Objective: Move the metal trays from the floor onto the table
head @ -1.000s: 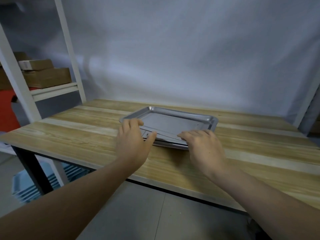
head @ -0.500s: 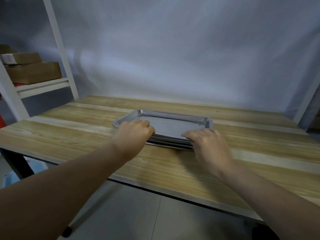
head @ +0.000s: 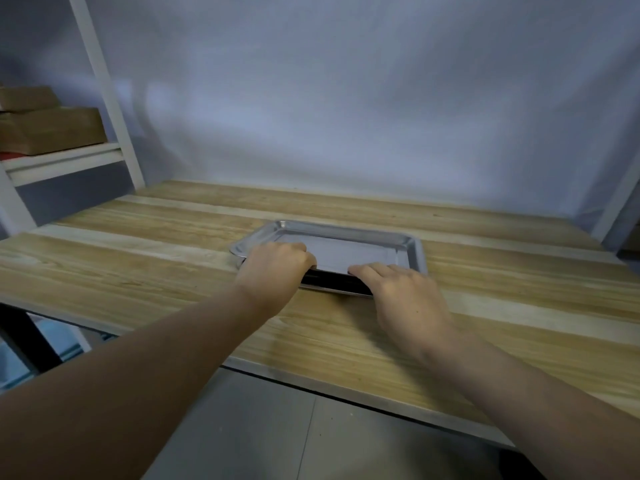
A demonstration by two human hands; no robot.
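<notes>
Two hands on metal trays (head: 346, 249) stacked mid-table (head: 156, 271): left hand (head: 273, 271) curled over near-left rim, right hand (head: 405, 292) flat against near edge. Stack squared since earlier; no legible writing.

Dim, cool, bluish light — soft and even, its source out of view. The backdrop (head: 346, 98) carries a pale smeared patch at left. The tray (head: 332, 237) gives a dull sheen on its rim, no hard glare. Faint shadows sit under the hands (head: 401, 292). Wide-angle bending bows the shelf post (head: 104, 91) — detail is soft throughout.
</notes>
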